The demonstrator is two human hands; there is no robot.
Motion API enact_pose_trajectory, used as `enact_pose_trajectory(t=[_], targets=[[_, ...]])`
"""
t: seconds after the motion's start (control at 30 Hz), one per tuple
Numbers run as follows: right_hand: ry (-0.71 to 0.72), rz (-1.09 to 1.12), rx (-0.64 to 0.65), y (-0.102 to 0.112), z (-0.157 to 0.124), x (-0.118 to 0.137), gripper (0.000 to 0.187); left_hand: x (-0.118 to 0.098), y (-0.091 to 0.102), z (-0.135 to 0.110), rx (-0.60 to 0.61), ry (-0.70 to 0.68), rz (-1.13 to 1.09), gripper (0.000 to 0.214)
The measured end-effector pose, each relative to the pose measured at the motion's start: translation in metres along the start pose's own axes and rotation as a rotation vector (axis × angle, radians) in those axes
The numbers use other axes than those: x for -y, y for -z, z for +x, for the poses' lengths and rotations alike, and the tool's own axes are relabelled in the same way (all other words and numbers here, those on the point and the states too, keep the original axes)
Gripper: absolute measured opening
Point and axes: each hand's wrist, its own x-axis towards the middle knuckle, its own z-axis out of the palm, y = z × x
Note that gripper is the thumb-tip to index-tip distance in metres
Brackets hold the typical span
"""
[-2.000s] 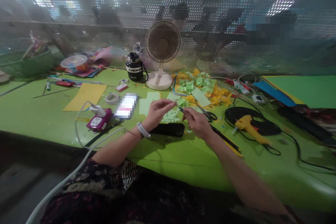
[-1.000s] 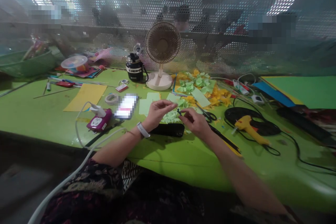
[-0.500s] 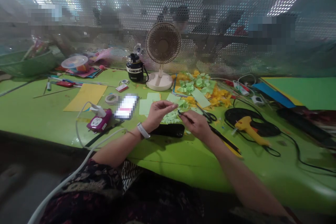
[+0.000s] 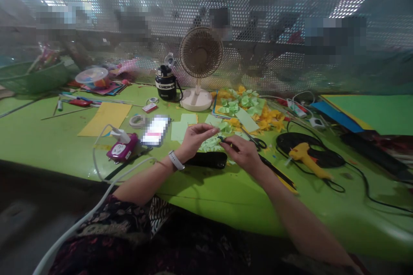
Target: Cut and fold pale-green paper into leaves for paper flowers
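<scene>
My left hand, with a white watch on the wrist, is pinched shut on a small pale green paper piece above the green table. My right hand is closed on a thin dark tool whose tip meets that paper piece. Under both hands lie a heap of light green paper bits and a flat black case. Black scissors rest just beyond my right hand.
A yellow glue gun with black cable lies right. A desk fan, black jug, phone, pink charger, tape roll, yellow sheet and green and yellow paper flowers stand around. A perforated screen runs behind.
My right hand has shifted slightly left and down, bringing the tool tip closer to the paper in my left fingers. The left hand has barely moved.
</scene>
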Motion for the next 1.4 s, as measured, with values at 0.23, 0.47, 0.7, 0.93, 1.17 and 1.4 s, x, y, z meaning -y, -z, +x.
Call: enact_pose_trajectory(t=[0.23, 0.47, 0.7, 0.93, 1.17, 1.4], targets=[[0.014, -0.031, -0.030, 0.0014, 0.0016, -0.0003, 0.025, -0.0002, 0.0001, 0.0002, 0.016, 0.005, -0.004, 0.021], [0.053, -0.053, -0.047, 0.0014, 0.0014, 0.0013, 0.022, 0.0016, -0.0004, -0.0008, -0.001, -0.001, -0.025, 0.021], [0.054, -0.048, -0.031, 0.0022, 0.0017, 0.0005, 0.022, -0.0005, 0.0002, 0.0023, -0.069, 0.042, -0.103, 0.023], [0.068, -0.033, -0.005, 0.0046, 0.0021, -0.0010, 0.019, -0.0043, -0.0001, 0.0050, -0.117, 0.053, -0.132, 0.027], [0.065, -0.045, 0.015, 0.0048, 0.0010, -0.0037, 0.021, -0.0056, -0.0019, 0.0042, -0.108, 0.118, -0.160, 0.029], [0.048, -0.042, 0.013, 0.0029, 0.0007, -0.0054, 0.028, -0.0010, 0.0026, 0.0036, -0.038, 0.073, -0.102, 0.025]])
